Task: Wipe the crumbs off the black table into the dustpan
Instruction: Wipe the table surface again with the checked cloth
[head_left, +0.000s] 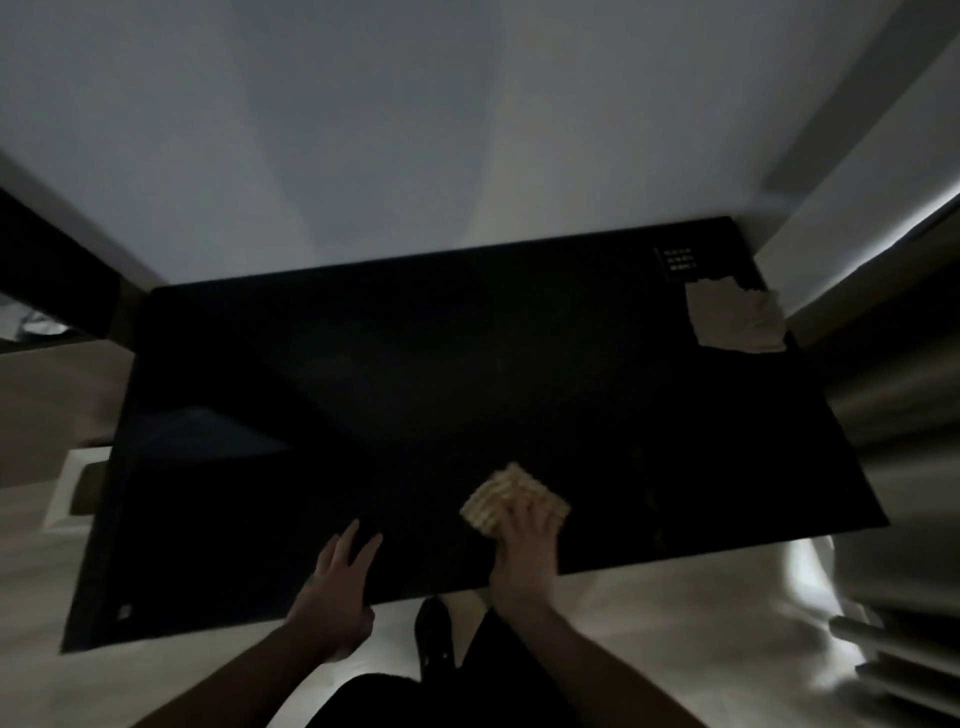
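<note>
A black table (415, 389) fills the middle of the dim head view. Near its front edge my right hand (524, 556) presses a folded beige waffle-weave cloth (506, 496) flat on the top, fingers over the cloth's near part. My left hand (337, 587) rests on the table's front edge with its fingers straight and spread, holding nothing. I cannot make out crumbs on the dark surface. No dustpan shows in the frame.
A crumpled brownish cloth or paper (737, 317) lies at the table's far right corner, next to a small black card with white print (680, 260). A white wall stands behind the table. A dark shoe (434, 634) stands on the pale floor below the front edge.
</note>
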